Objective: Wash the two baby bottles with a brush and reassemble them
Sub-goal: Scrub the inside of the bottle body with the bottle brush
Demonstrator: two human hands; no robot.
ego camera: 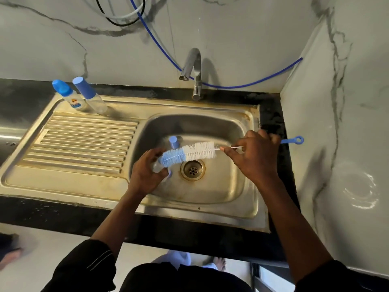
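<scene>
Left hand (145, 175), just left of the drain (193, 169), curls its fingers round a clear bottle (156, 167). Right hand (257, 157), right of the drain, grips the brush (189, 153) by its handle, with the blue bristle tip at the bottle. Beyond the drain sits a blue cap (173, 142). Far back-left of it stand a printed bottle (76, 103) and a plain bottle (97, 104), both capped.

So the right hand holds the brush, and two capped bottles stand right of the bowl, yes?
No: the head view shows the capped bottles standing left of the bowl, on the drainboard. The right hand does hold the brush.
</scene>
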